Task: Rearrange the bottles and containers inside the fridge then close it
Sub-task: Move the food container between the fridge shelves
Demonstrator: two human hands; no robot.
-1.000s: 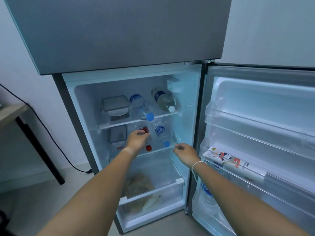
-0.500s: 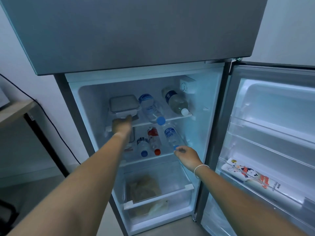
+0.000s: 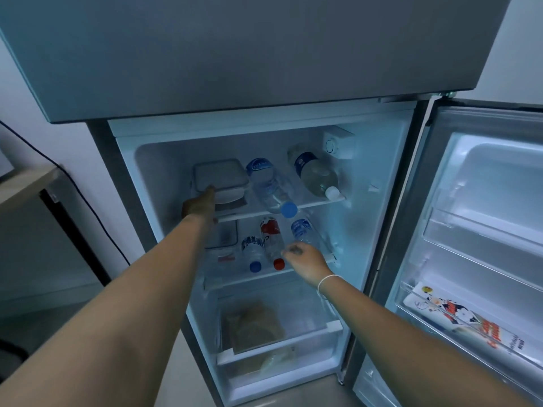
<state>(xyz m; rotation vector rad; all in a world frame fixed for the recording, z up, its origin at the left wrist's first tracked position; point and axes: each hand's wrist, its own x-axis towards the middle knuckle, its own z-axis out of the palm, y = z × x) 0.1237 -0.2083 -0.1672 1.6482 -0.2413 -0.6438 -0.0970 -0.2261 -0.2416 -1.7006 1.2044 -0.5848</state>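
The fridge stands open. On its top shelf (image 3: 317,203) sit a grey-lidded container (image 3: 219,179), a clear bottle with a blue cap (image 3: 270,189) and a larger white-capped bottle (image 3: 316,171). My left hand (image 3: 199,207) grips the container's front edge, thumb on the lid. The middle shelf carries a second container (image 3: 223,235), a small blue-capped bottle (image 3: 252,254), a red-capped bottle (image 3: 271,239) and a blue-labelled bottle (image 3: 302,230). My right hand (image 3: 305,259) has its fingers curled over the cap end of the blue-labelled bottle, hiding the cap.
A clear crisper drawer (image 3: 282,327) with bagged food fills the bottom. The open door (image 3: 476,230) swings right; a printed carton (image 3: 458,321) lies in its lower rack. The closed freezer door (image 3: 249,54) overhangs above. A wooden table (image 3: 26,180) and a black cable (image 3: 97,215) are at left.
My left hand left the red-capped bottle on the middle shelf and rose to the top-shelf container. My right hand moved in onto the blue-labelled bottle's cap end.
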